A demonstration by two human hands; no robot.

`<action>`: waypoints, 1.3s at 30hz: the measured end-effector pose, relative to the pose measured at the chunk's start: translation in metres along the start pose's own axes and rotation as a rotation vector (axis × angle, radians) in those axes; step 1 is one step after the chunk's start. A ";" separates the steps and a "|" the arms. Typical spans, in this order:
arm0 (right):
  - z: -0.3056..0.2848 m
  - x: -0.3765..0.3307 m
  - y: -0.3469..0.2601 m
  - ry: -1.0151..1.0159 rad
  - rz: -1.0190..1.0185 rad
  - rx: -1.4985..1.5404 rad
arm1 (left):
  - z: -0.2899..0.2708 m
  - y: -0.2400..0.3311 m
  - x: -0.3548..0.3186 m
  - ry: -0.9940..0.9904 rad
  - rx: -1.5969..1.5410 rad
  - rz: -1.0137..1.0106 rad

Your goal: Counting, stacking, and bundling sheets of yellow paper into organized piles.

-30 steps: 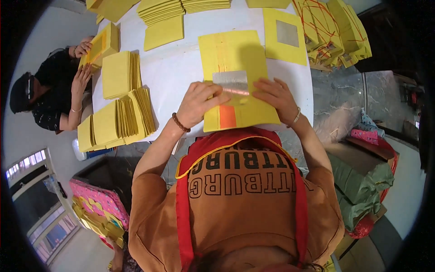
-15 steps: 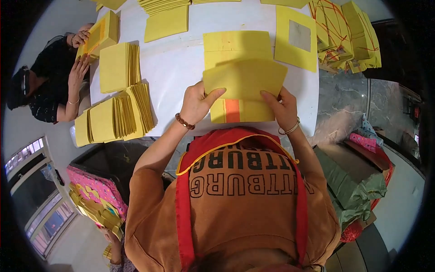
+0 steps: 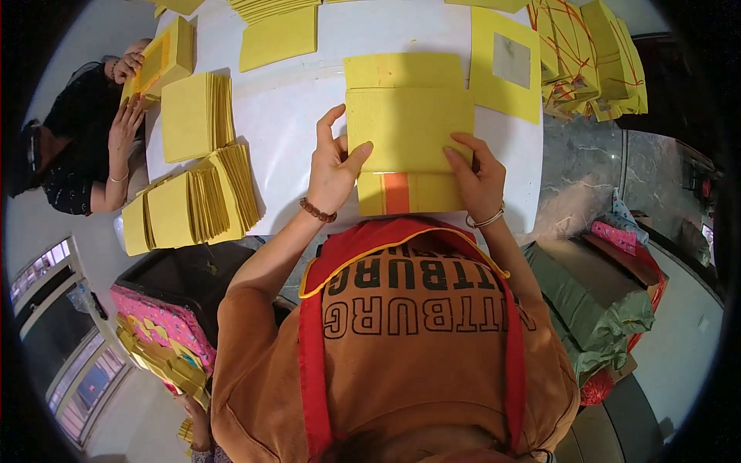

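Note:
A yellow cardboard sheet (image 3: 409,127) lies over a larger yellow cardboard piece (image 3: 405,71), whose far and near parts show beyond it. An orange strip (image 3: 397,193) crosses the piece's near part. My left hand (image 3: 333,170) is open at the sheet's left edge, its thumb on the edge and its index finger stretched away from it. At the right edge, my right hand (image 3: 480,176) rests thumb and index tips on the sheet, the two fingers apart. Its remaining fingers are partly hidden.
Stacks of yellow cardboard (image 3: 197,116) stand at left on the white table (image 3: 285,123). At right lie a yellow frame with a cutout (image 3: 482,69) and boxes with red cords (image 3: 614,46). A co-worker's hands (image 3: 127,116) hold a yellow box (image 3: 166,58) at far left.
The sheet, tilted up in both hands before, now lies flat on the larger piece. My left fingers have spread and come off its underside; my right index finger has come onto its top.

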State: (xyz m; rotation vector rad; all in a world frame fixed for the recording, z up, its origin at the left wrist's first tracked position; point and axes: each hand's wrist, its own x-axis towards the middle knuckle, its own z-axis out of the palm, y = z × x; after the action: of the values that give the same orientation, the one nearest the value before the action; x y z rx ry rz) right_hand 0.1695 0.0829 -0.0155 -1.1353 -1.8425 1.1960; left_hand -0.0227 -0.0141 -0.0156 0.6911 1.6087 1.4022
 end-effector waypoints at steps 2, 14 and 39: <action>-0.001 0.002 0.000 -0.038 0.073 -0.028 | -0.001 -0.003 0.001 0.021 -0.028 0.014; 0.005 0.007 0.009 -0.013 0.113 -0.034 | -0.008 0.005 0.008 -0.024 0.018 -0.120; 0.008 0.014 -0.034 -0.038 -0.415 -0.725 | 0.044 0.004 0.031 -0.299 1.272 0.773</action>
State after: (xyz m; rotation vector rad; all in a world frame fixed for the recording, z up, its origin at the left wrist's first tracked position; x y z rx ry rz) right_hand 0.1460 0.0861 0.0135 -0.9974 -2.4736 0.3073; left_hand 0.0006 0.0342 -0.0193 2.3046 1.9457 0.4603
